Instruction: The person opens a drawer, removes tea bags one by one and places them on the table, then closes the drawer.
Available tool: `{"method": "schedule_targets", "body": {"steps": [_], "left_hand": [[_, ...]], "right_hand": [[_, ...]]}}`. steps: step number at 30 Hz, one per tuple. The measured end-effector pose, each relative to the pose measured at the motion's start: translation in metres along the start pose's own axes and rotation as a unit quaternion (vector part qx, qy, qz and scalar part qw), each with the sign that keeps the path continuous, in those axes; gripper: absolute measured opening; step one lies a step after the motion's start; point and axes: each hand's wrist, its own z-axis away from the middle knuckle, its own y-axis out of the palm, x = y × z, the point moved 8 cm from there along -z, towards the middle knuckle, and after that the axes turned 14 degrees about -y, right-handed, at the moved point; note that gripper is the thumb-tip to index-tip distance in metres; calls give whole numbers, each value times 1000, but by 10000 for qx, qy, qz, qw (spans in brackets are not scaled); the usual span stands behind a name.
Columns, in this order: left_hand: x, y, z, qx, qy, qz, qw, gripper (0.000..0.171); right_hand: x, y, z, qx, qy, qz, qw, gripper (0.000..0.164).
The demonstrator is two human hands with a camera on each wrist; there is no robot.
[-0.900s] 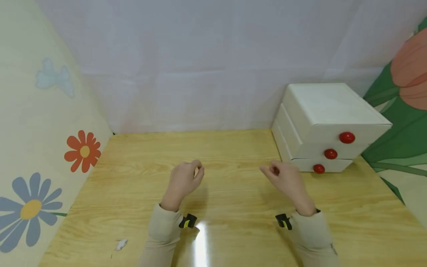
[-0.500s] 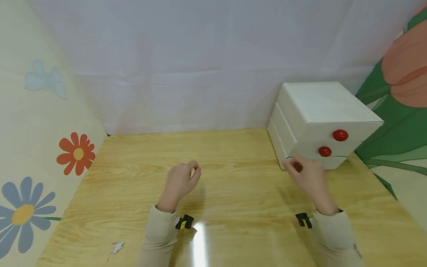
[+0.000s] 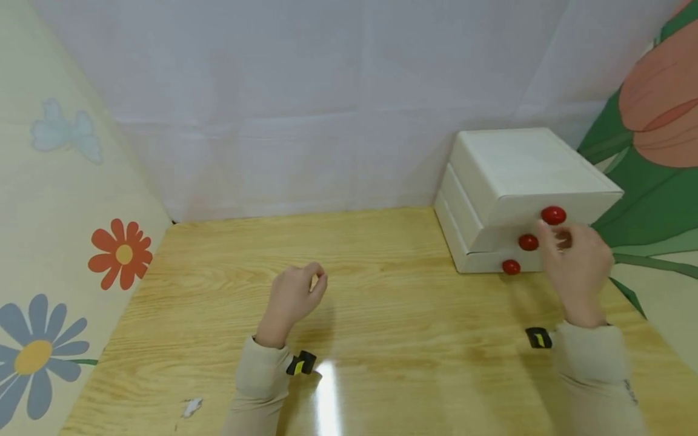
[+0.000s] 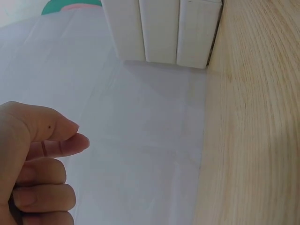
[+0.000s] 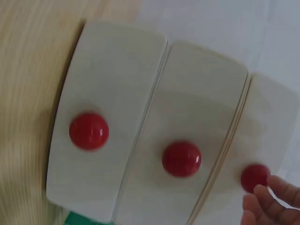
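Observation:
A white three-drawer box with round red knobs stands at the back right of the table. My right hand is in front of it, just right of the top red knob. In the right wrist view its half-bent fingers lie at the edge of that knob, with a gap between thumb and fingers; whether they touch it I cannot tell. The middle knob and bottom knob are apart from the hand. My left hand hovers over the table, fingers curled, thumb near the index fingertip, holding nothing.
The wood-grain table meets a white cloth backdrop. A flower-painted panel borders the left, and a tulip-painted panel rises on the right, close to the drawers. A small pale patch marks the table at front left.
My right hand has moved right and up from the table's middle to the drawer fronts near the top knob. The left hand has kept its pose. The head view has shifted slightly.

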Motion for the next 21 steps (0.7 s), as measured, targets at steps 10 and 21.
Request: {"method": "schedule_targets", "body": {"steps": [10,21], "left_hand": [[8,-5,5,176,-226,-105,9995,9],[11,-4,11,356,-403,-247,9982,9]], "right_hand": [[-25,0,-23,-294,84,-59,9995,45],[-140,43,-44,350,3632,-2179,9052,74]]}}
